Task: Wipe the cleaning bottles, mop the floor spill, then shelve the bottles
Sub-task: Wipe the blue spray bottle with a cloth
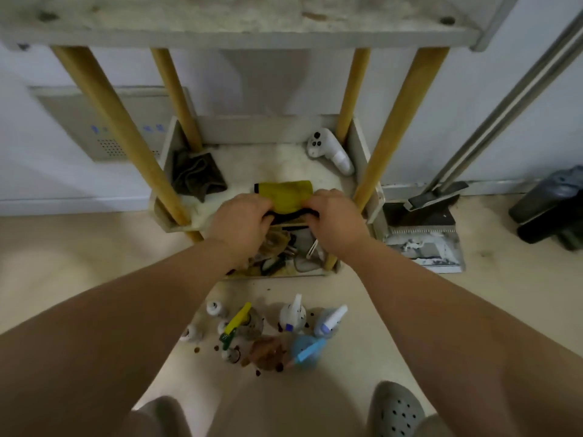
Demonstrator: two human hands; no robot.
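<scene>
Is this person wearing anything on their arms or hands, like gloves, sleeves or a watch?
No. The left hand and right hand are bare: no gloves, and no ring shows. The left forearm and right forearm are uncovered as far as the view reaches, with no sleeve, watch, bracelet or marking.

Bottles (293,316) on floor (79,263) before the rack (104,121), rag (197,175) on its shelf (277,162), dustpan (422,234) right of it

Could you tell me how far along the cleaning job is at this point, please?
Nothing looks done yet. The left hand and right hand grip the yellow cloth on the shelf. The bottles stand spotted on the floor amid brown drops, so wiping, mopping and shelving all remain.
</scene>
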